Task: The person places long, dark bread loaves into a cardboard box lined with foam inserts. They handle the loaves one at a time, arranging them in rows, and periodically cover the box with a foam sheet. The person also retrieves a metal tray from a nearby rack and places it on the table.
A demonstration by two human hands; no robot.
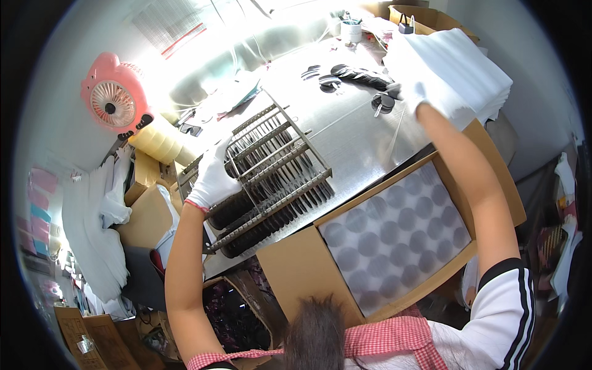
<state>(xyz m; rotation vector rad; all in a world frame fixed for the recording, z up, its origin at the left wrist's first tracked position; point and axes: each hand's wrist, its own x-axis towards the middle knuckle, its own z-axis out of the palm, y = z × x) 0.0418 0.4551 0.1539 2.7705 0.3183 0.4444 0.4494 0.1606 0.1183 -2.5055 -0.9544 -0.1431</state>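
Observation:
My left hand [215,173], in a white glove with a red cuff edge, grips the left part of a metal rack [273,162]. Rows of thin black discs [296,196] stand on edge in the rack's notched bars. My right hand [413,96], also gloved and blurred, is at the right end of a line of overlapping black discs [360,75]. Its fingertips are washed out by glare, so its hold cannot be made out. Just below it lies a small bundle of black discs [383,103] with a white strip; a similar bundle [329,83] lies farther left.
Before me an open cardboard box [291,273] holds round pieces under a translucent white sheet [370,231]. White foam sheets [462,69] are stacked at the right. A pink fan [113,99], yellow tape rolls [162,138] and a white pen cup [351,31] stand around the metal table [342,143].

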